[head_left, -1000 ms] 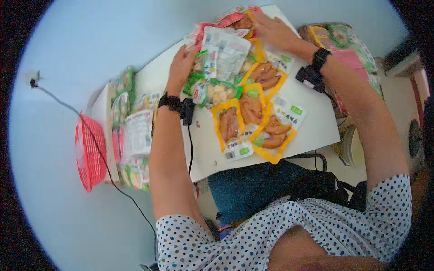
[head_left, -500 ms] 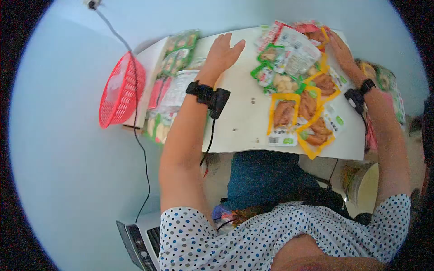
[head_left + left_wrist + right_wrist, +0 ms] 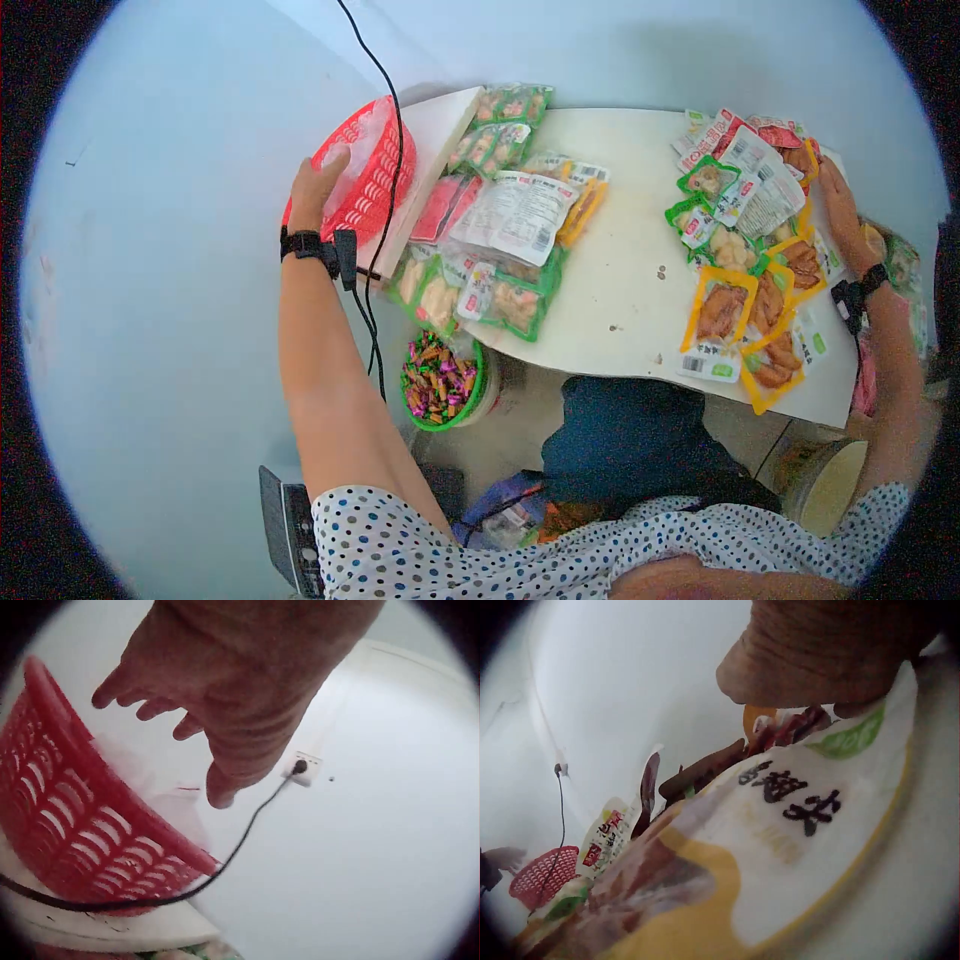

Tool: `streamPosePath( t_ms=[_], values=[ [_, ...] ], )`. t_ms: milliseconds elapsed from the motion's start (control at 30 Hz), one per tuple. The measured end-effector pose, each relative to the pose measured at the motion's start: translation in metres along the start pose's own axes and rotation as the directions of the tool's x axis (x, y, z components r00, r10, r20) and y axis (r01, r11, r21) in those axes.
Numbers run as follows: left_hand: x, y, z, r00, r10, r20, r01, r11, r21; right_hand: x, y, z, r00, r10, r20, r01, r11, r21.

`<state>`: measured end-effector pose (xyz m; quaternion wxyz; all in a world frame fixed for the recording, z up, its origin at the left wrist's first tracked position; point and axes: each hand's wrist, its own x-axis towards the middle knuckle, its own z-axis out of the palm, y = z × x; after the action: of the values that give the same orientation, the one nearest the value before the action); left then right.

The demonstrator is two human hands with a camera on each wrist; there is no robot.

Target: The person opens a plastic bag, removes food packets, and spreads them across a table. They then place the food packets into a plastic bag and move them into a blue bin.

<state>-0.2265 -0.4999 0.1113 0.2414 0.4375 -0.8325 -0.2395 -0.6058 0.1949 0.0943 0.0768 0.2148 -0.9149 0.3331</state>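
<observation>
My left hand (image 3: pixel 315 195) is at the far left of the head view, beside the rim of a red perforated basket (image 3: pixel 375 190). In the left wrist view the hand (image 3: pixel 225 690) hangs over the basket (image 3: pixel 82 817), its fingers spread and slightly bent around nothing; thin clear plastic (image 3: pixel 176 810) lies inside. At the right end of the table my right hand (image 3: pixel 843 215) lies along the edge of a pile of food packets (image 3: pixel 768 195), its fingers extended. The right wrist view shows that hand (image 3: pixel 817 656) just above a white and yellow packet (image 3: pixel 780 825), its fingertips partly hidden.
More packets (image 3: pixel 510 215) lie on the left of the white table (image 3: pixel 625 250), beside a raised white board (image 3: pixel 440 150). A black cable (image 3: pixel 400 130) crosses in front of the basket. Below stands a green-rimmed bucket (image 3: pixel 483 385) of small wrapped items.
My left hand has left the packet pile and moved left across the table to the basket. My right hand has stayed by the pile. The head view has swung left.
</observation>
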Motion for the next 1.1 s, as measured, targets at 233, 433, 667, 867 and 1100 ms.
streamPosePath(
  t_ms=[233, 433, 667, 867, 1100],
  values=[
    [0.011, 0.0, 0.004, 0.967, -0.024, 0.253, 0.063, 0.987, -0.146, -0.014, -0.017, 0.005, 1.0, 0.0, 0.004, 0.0, 1.0, -0.017],
    [0.077, -0.047, 0.028, 0.919, 0.258, 0.298, -0.343, 0.895, 0.284, -0.014, -0.004, 0.007, 0.997, -0.072, 0.011, 0.073, 0.993, -0.092],
    [0.078, -0.069, -0.003, 0.926, 0.327, 0.187, -0.375, 0.748, 0.547, -0.007, 0.015, 0.013, 0.999, -0.043, -0.003, 0.043, 0.998, -0.049],
    [0.035, -0.025, -0.037, 0.822, 0.3, -0.483, -0.108, 0.917, 0.385, -0.01, 0.01, 0.011, 1.0, 0.02, 0.006, -0.02, 0.998, 0.058],
    [-0.005, 0.047, -0.094, 0.725, 0.181, -0.665, -0.181, 0.981, 0.07, -0.024, -0.015, 0.007, 0.999, -0.029, 0.022, 0.027, 0.996, 0.088]
  ],
)
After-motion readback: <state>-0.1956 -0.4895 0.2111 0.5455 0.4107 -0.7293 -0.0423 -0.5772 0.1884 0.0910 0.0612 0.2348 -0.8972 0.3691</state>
